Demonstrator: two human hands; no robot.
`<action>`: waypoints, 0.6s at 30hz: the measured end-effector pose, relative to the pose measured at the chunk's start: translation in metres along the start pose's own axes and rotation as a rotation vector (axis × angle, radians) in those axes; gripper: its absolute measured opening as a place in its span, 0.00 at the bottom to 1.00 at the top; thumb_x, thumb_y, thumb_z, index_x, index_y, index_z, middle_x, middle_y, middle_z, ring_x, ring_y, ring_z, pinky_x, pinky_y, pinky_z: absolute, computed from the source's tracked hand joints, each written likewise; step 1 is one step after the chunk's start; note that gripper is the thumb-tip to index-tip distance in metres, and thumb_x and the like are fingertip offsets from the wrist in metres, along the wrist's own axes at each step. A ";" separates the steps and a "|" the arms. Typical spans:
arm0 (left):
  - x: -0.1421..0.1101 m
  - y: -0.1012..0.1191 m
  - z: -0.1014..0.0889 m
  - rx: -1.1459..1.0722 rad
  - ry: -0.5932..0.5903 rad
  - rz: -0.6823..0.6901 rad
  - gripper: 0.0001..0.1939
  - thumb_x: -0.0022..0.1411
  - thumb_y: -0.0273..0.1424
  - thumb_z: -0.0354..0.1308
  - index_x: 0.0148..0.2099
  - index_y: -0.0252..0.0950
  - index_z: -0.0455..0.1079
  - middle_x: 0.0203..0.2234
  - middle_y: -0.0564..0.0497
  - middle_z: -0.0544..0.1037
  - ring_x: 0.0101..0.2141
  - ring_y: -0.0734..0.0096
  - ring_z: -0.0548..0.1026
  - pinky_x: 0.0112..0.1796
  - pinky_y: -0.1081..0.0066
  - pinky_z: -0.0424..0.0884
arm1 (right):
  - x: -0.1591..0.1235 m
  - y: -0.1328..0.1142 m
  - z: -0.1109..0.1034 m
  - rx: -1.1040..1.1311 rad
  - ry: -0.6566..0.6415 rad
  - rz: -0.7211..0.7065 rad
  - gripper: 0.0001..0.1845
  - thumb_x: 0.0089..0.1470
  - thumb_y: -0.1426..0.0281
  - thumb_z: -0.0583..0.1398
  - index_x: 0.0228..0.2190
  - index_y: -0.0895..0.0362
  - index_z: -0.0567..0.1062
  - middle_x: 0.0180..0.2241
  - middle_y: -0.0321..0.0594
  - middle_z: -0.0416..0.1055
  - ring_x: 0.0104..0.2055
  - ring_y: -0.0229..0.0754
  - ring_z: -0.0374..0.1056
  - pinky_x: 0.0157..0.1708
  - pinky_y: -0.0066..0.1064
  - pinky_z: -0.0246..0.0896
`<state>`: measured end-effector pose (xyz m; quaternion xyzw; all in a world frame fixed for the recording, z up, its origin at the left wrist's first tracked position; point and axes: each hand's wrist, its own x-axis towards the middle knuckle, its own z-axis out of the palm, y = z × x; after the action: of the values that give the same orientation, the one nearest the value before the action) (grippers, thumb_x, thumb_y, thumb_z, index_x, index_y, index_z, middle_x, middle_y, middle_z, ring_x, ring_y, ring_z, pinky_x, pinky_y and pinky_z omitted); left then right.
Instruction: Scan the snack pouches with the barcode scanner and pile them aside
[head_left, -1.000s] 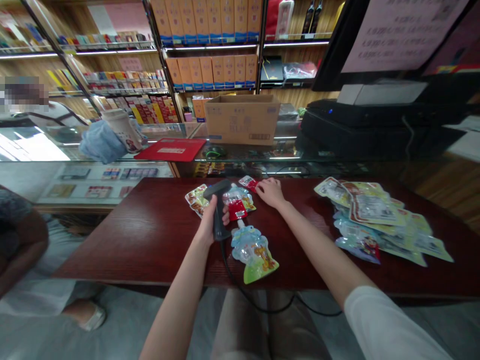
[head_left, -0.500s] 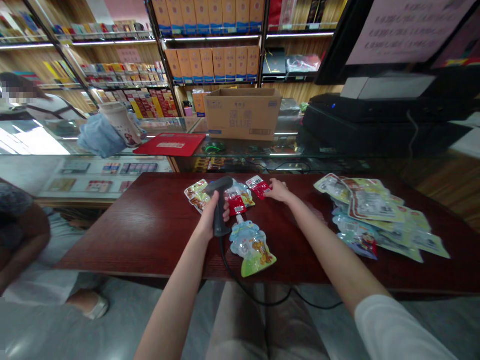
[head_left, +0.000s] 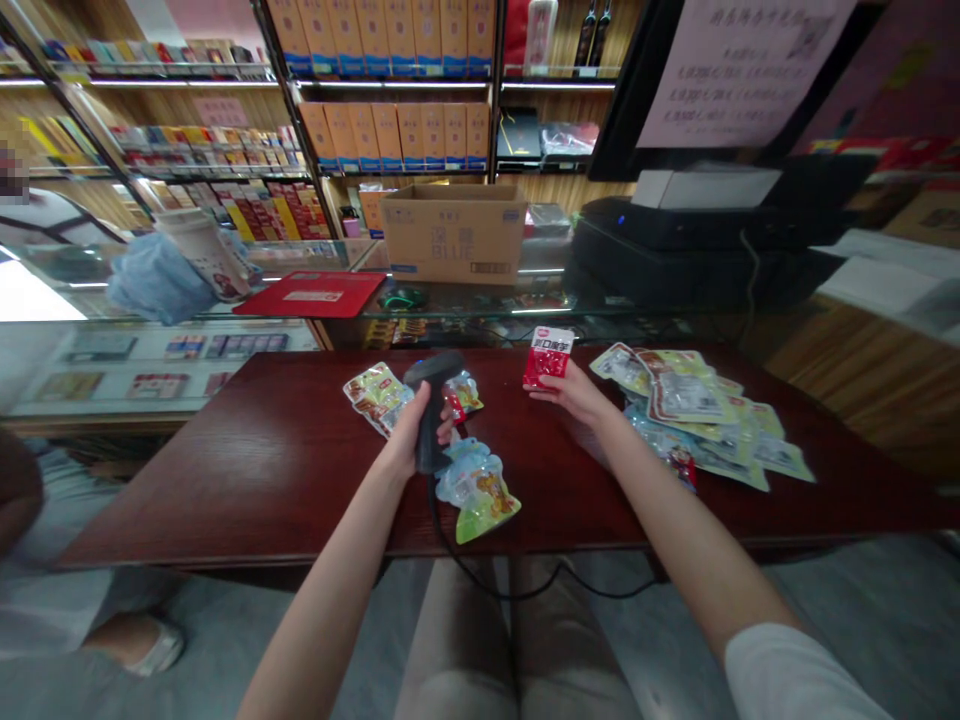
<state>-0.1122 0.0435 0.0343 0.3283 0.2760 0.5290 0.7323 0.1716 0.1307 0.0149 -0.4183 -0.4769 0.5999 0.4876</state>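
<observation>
My left hand (head_left: 415, 428) is wrapped round the grip of a dark barcode scanner (head_left: 429, 400), whose cord runs down off the table edge. Between thumb and fingers, my right hand (head_left: 576, 392) holds a small red and white snack packet (head_left: 549, 355) above the table, printed side toward me. A blue and green spouted pouch (head_left: 480, 490) lies just right of the scanner's base. Behind the scanner are more packets, partly hidden by it, including a yellow-green one (head_left: 371, 395). To the right of my right forearm lies a spread pile of snack pouches (head_left: 720, 410).
The dark red wooden table (head_left: 247, 460) has a glass counter behind it. On that counter stand a cardboard box (head_left: 454, 235), a red mat (head_left: 311, 293), a mouse (head_left: 403, 298) and a cup (head_left: 199, 250) beside a blue cloth. Another person's leg (head_left: 112, 640) shows at left.
My right hand has lifted the red packet off the table and moved it right, tipping it upright. My left hand still holds the scanner. The view has shifted to the right.
</observation>
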 end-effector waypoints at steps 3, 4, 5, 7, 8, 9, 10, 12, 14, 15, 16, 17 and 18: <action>0.012 -0.001 0.017 0.046 -0.046 0.016 0.31 0.48 0.54 0.71 0.39 0.33 0.68 0.20 0.58 0.66 0.16 0.83 0.61 0.15 0.80 0.58 | -0.005 -0.005 -0.009 0.074 0.057 -0.035 0.14 0.54 0.70 0.64 0.43 0.50 0.69 0.38 0.36 0.80 0.38 0.44 0.80 0.48 0.48 0.74; 0.017 -0.003 0.022 0.075 -0.071 0.009 0.32 0.47 0.55 0.71 0.39 0.33 0.68 0.20 0.58 0.67 0.16 0.82 0.61 0.15 0.80 0.58 | -0.007 -0.005 -0.012 0.083 0.080 -0.043 0.12 0.57 0.67 0.63 0.43 0.50 0.69 0.38 0.37 0.80 0.39 0.45 0.80 0.49 0.50 0.73; 0.023 -0.004 0.027 0.107 -0.092 0.002 0.32 0.47 0.56 0.70 0.39 0.32 0.69 0.20 0.57 0.68 0.16 0.82 0.62 0.15 0.79 0.59 | -0.008 -0.005 -0.015 0.086 0.104 -0.052 0.11 0.58 0.63 0.62 0.43 0.49 0.69 0.39 0.37 0.80 0.39 0.46 0.80 0.48 0.51 0.73; 0.033 -0.009 0.036 0.182 -0.118 -0.006 0.33 0.46 0.57 0.70 0.38 0.32 0.69 0.21 0.55 0.70 0.15 0.81 0.63 0.15 0.78 0.60 | -0.010 -0.004 -0.023 0.080 0.150 -0.072 0.13 0.60 0.57 0.60 0.44 0.49 0.68 0.41 0.39 0.80 0.39 0.47 0.80 0.47 0.53 0.73; 0.037 -0.012 0.040 0.222 -0.123 -0.006 0.33 0.46 0.57 0.70 0.38 0.32 0.69 0.21 0.54 0.72 0.15 0.81 0.63 0.15 0.78 0.60 | -0.011 -0.003 -0.026 0.077 0.170 -0.081 0.15 0.61 0.55 0.59 0.44 0.49 0.68 0.42 0.40 0.80 0.40 0.48 0.80 0.47 0.53 0.73; 0.041 -0.016 0.043 0.258 -0.128 -0.008 0.32 0.47 0.57 0.70 0.37 0.32 0.70 0.22 0.52 0.73 0.15 0.80 0.64 0.15 0.77 0.60 | -0.012 -0.001 -0.029 0.075 0.189 -0.086 0.16 0.61 0.52 0.58 0.44 0.49 0.68 0.42 0.41 0.80 0.40 0.49 0.80 0.46 0.53 0.73; 0.043 -0.019 0.046 0.289 -0.137 -0.018 0.31 0.48 0.56 0.69 0.36 0.32 0.70 0.22 0.51 0.74 0.15 0.80 0.64 0.15 0.77 0.60 | -0.012 0.000 -0.032 0.075 0.207 -0.089 0.18 0.61 0.51 0.57 0.44 0.49 0.67 0.42 0.41 0.80 0.40 0.50 0.80 0.46 0.54 0.73; 0.045 -0.025 0.049 0.326 -0.161 -0.057 0.29 0.50 0.55 0.69 0.33 0.32 0.69 0.21 0.50 0.74 0.14 0.79 0.64 0.15 0.76 0.59 | -0.010 0.002 -0.036 0.087 0.239 -0.091 0.19 0.61 0.50 0.55 0.45 0.49 0.67 0.42 0.42 0.80 0.40 0.50 0.79 0.45 0.54 0.73; 0.044 -0.029 0.051 0.330 -0.172 -0.088 0.28 0.51 0.54 0.69 0.33 0.32 0.69 0.20 0.49 0.74 0.14 0.78 0.65 0.15 0.75 0.58 | -0.008 0.004 -0.037 0.114 0.270 -0.094 0.17 0.63 0.51 0.54 0.45 0.50 0.67 0.42 0.42 0.80 0.42 0.50 0.79 0.45 0.53 0.74; 0.042 -0.030 0.052 0.329 -0.176 -0.093 0.28 0.51 0.54 0.69 0.33 0.32 0.69 0.21 0.49 0.75 0.14 0.78 0.65 0.14 0.75 0.58 | -0.006 0.005 -0.036 0.129 0.280 -0.099 0.16 0.63 0.52 0.53 0.44 0.50 0.67 0.42 0.42 0.80 0.43 0.49 0.79 0.45 0.52 0.74; 0.040 -0.031 0.052 0.332 -0.182 -0.092 0.29 0.50 0.54 0.69 0.33 0.32 0.69 0.21 0.49 0.75 0.14 0.78 0.65 0.14 0.76 0.58 | -0.005 0.006 -0.035 0.138 0.284 -0.104 0.15 0.63 0.53 0.53 0.44 0.50 0.67 0.43 0.42 0.80 0.44 0.49 0.78 0.45 0.52 0.74; 0.039 -0.032 0.052 0.337 -0.189 -0.089 0.29 0.50 0.54 0.69 0.33 0.31 0.69 0.21 0.48 0.76 0.14 0.78 0.66 0.15 0.76 0.58 | -0.003 0.007 -0.033 0.139 0.282 -0.111 0.15 0.63 0.53 0.53 0.44 0.50 0.67 0.43 0.42 0.79 0.45 0.49 0.78 0.46 0.51 0.74; 0.037 -0.033 0.051 0.343 -0.197 -0.084 0.29 0.50 0.55 0.69 0.33 0.31 0.69 0.21 0.48 0.76 0.14 0.79 0.66 0.14 0.76 0.58 | -0.002 0.009 -0.031 0.132 0.277 -0.117 0.16 0.63 0.53 0.54 0.44 0.50 0.67 0.43 0.43 0.79 0.46 0.49 0.78 0.46 0.51 0.74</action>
<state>-0.0436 0.0623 0.0391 0.4866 0.3024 0.4083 0.7107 0.2006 0.1332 -0.0001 -0.4355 -0.3883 0.5370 0.6092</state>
